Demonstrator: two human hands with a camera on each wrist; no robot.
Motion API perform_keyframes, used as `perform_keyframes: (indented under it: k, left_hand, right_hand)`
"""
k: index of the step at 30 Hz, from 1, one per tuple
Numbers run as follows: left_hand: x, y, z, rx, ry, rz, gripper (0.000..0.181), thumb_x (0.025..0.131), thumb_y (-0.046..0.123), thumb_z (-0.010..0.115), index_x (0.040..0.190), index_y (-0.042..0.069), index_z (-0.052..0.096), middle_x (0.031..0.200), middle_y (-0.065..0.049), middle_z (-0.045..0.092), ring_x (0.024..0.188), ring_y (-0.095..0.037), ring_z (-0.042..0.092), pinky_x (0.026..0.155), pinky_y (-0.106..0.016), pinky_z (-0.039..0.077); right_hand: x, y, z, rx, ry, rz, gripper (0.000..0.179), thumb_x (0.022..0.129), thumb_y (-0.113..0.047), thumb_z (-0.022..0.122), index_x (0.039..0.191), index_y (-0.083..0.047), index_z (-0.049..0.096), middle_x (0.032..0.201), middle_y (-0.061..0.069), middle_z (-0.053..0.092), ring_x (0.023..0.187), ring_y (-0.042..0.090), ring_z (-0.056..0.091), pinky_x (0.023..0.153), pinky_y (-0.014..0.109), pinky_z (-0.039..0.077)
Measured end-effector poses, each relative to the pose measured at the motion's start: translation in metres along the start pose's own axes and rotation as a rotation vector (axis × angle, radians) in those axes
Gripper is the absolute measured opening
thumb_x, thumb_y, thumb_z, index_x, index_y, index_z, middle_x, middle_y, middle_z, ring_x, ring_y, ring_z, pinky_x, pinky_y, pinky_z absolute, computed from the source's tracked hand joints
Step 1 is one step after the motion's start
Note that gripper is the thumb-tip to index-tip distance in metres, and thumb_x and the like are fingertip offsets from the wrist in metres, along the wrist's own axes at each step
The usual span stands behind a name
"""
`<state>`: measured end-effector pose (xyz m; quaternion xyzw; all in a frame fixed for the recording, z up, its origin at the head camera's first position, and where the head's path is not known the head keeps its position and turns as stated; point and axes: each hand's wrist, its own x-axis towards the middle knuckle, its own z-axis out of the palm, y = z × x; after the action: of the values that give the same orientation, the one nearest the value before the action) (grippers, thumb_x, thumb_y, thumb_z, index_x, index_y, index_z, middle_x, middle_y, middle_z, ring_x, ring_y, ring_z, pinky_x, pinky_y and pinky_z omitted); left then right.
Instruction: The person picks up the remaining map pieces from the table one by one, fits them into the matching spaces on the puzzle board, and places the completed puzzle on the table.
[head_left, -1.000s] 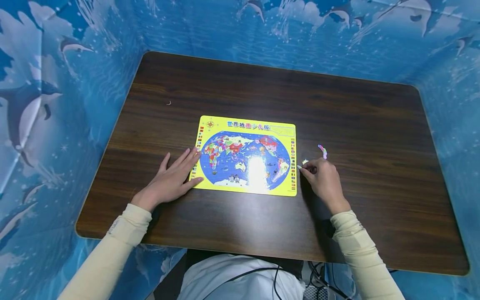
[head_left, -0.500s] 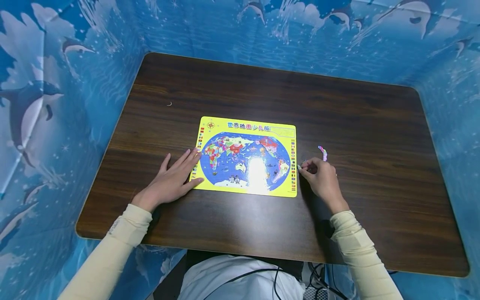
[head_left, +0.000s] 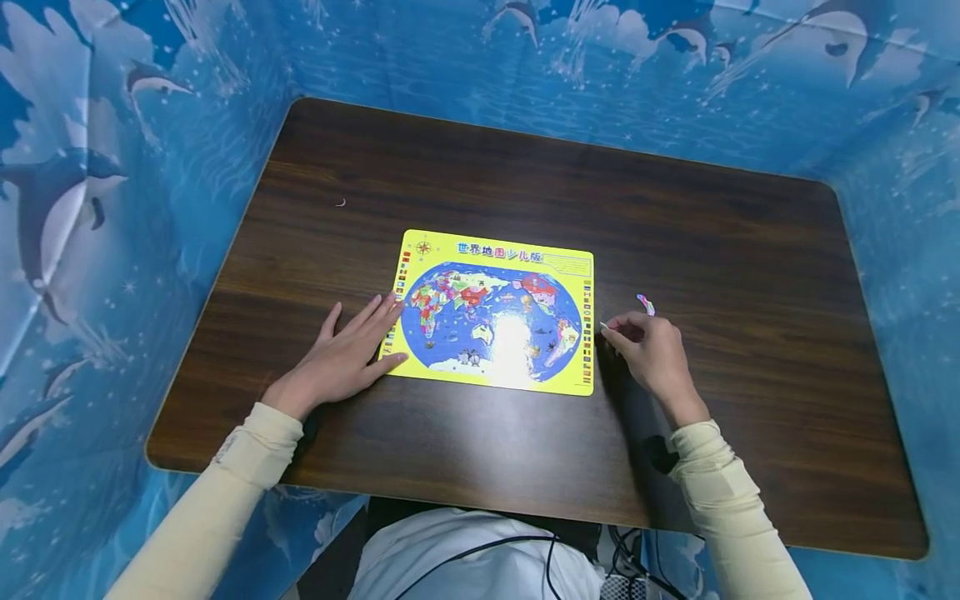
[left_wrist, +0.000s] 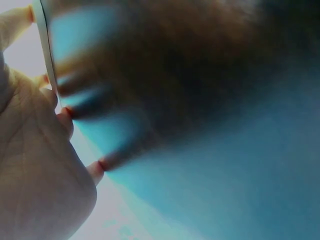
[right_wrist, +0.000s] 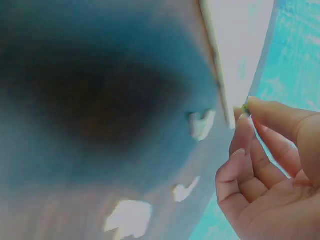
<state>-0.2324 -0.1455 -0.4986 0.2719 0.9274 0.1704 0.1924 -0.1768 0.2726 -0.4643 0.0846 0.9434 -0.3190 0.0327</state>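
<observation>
Left hand (head_left: 337, 362), fingers spread and straight, rests on the left edge of the yellow-bordered rectangular world-map board (head_left: 480, 312), mid-table, near side. White glare washes out its lower middle. Right hand (head_left: 654, 354) pinches a tiny greenish piece (right_wrist: 245, 108) just beside the board's right edge; fingertips hide its shape. Pink-purple curved piece (head_left: 646, 305) lies just beyond, partly covered by that hand. Left wrist view mostly blur.

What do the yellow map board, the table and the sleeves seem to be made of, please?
The yellow map board: probably coated card or plastic, glossy, given the bright glare. The table: wood or wood-look laminate, satin, with dark grain and a soft reflection. The sleeves: likely thin fabric, matte, since they wrinkle near the wrists.
</observation>
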Motion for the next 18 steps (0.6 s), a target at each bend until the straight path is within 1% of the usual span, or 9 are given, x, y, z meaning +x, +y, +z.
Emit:
perform_keyframes:
  k: [3,6,8,11,14,18]
  left_hand:
    - [0.000,0.000,0.000,0.002,-0.007,-0.003,0.080,0.096,0.054,0.048,0.157,0.019,0.009,0.163,-0.002,0.004,0.149,-0.023,0.000,0.111,-0.063,-0.009]
    - [-0.001,0.001,-0.001,0.001,-0.010,-0.007,0.080,0.096,0.054,0.048,0.157,0.019,0.010,0.163,-0.002,0.004,0.149,-0.023,0.000,0.111,-0.063,-0.009]
    - [-0.001,0.001,-0.002,-0.003,-0.010,-0.008,0.081,0.096,0.054,0.048,0.157,0.019,0.010,0.163,-0.002,0.004,0.149,-0.024,0.000,0.111,-0.063,-0.009]
    - [-0.002,0.002,-0.002,-0.013,-0.009,-0.010,0.081,0.096,0.053,0.049,0.157,0.019,0.010,0.163,-0.002,0.005,0.149,-0.024,0.001,0.111,-0.063,-0.010]
    - [-0.002,0.002,-0.001,-0.010,-0.006,-0.011,0.080,0.096,0.054,0.049,0.157,0.019,0.010,0.163,-0.002,0.005,0.149,-0.023,0.001,0.111,-0.063,-0.009]
    - [-0.002,0.001,-0.001,0.000,-0.001,-0.008,0.080,0.096,0.054,0.048,0.157,0.020,0.010,0.163,-0.001,0.006,0.149,-0.023,0.001,0.111,-0.063,-0.009]
  right_hand:
    - [0.010,-0.011,0.003,0.031,-0.039,-0.037,0.018,0.090,-0.014,0.071,0.103,-0.002,0.073,0.092,0.013,0.070,0.077,0.025,0.059,0.060,0.032,0.049]
    - [0.022,-0.023,0.012,0.076,-0.101,-0.048,0.019,0.090,-0.017,0.071,0.102,-0.003,0.074,0.092,0.012,0.071,0.078,0.024,0.060,0.064,0.032,0.049]
    - [0.029,-0.028,0.019,0.102,-0.132,-0.030,0.020,0.090,-0.019,0.070,0.102,-0.003,0.074,0.093,0.011,0.071,0.078,0.024,0.060,0.066,0.032,0.050]
    - [0.036,-0.033,0.026,0.130,-0.153,0.005,0.022,0.091,-0.021,0.069,0.104,-0.004,0.074,0.095,0.010,0.071,0.080,0.023,0.062,0.069,0.031,0.052]
    - [0.041,-0.036,0.030,0.152,-0.155,0.036,0.023,0.092,-0.021,0.068,0.106,-0.004,0.074,0.097,0.010,0.071,0.081,0.023,0.063,0.071,0.032,0.054]
    - [0.044,-0.039,0.033,0.157,-0.153,0.061,0.022,0.092,-0.022,0.068,0.104,-0.005,0.074,0.096,0.010,0.071,0.080,0.023,0.063,0.068,0.032,0.053]
